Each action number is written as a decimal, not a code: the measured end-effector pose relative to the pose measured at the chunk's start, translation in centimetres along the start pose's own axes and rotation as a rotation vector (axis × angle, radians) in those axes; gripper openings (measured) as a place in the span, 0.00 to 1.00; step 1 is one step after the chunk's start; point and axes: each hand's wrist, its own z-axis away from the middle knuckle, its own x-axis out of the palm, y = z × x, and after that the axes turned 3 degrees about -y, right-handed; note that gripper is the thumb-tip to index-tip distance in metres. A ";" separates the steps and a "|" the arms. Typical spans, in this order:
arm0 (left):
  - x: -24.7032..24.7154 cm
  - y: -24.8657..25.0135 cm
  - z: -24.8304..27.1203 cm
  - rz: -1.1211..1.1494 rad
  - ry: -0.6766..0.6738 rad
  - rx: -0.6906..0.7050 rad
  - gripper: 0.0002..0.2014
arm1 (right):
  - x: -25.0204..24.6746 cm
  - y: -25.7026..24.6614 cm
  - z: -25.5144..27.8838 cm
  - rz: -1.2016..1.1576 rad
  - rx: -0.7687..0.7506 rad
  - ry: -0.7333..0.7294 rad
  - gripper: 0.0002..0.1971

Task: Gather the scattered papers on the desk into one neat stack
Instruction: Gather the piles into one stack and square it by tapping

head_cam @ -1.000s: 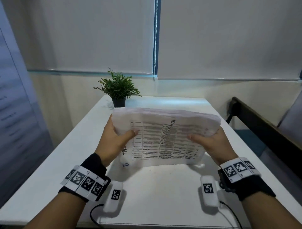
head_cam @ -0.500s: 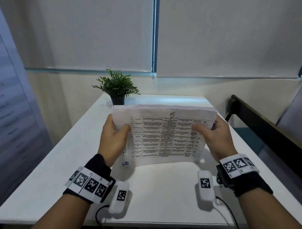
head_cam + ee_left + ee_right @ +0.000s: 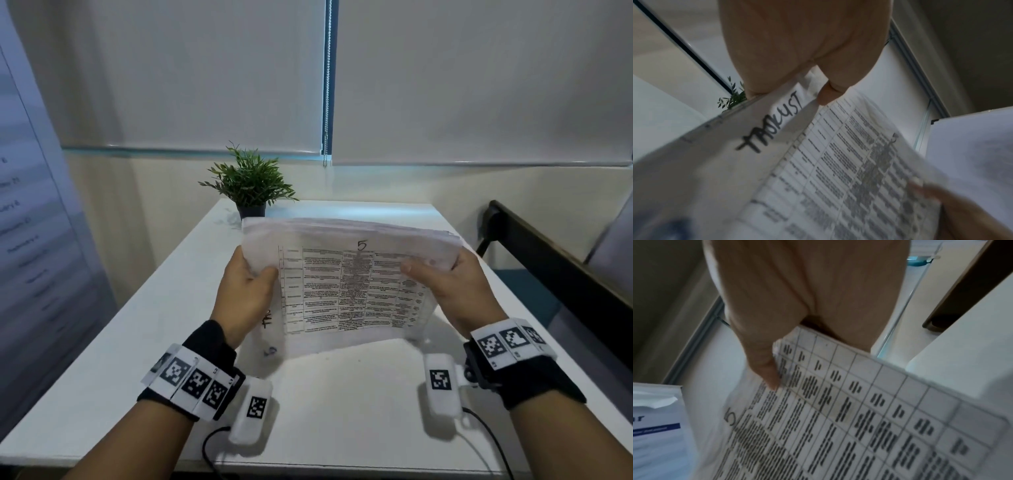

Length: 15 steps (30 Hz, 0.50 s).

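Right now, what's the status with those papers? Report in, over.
Left hand and right hand each grip a side of the paper stack. Stack upright, bottom edge on the desk. Potted plant behind, clear of it.

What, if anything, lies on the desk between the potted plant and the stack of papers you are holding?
Nothing: in the head view, only bare white desk shows beside the potted plant; the paper stack's top edge overlaps the pot, hiding any gap.

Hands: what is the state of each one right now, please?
Left hand: holding the left edge of the papers, thumb on front.
Right hand: holding the right edge of the papers, thumb on front.
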 end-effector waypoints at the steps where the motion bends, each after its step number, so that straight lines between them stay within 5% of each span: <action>1: -0.3 0.6 -0.4 -0.021 -0.013 0.019 0.21 | -0.3 0.1 -0.2 -0.001 0.013 -0.022 0.15; 7: -2.1 7.9 -3.0 -0.265 -0.135 0.257 0.17 | -1.2 0.0 -0.8 -0.225 0.102 -0.005 0.24; 9: -2.6 10.6 -3.3 -0.443 -0.128 0.407 0.16 | -1.2 -1.0 -0.7 -0.040 0.107 0.127 0.36; 12: -2.2 14.7 -2.9 -0.802 -0.135 0.624 0.09 | -0.3 -4.3 -0.1 0.420 -0.106 0.178 0.55; 15: 0.0 17.5 -1.8 -1.048 -0.250 0.730 0.13 | 1.8 -6.9 -0.3 0.457 -0.250 0.024 0.48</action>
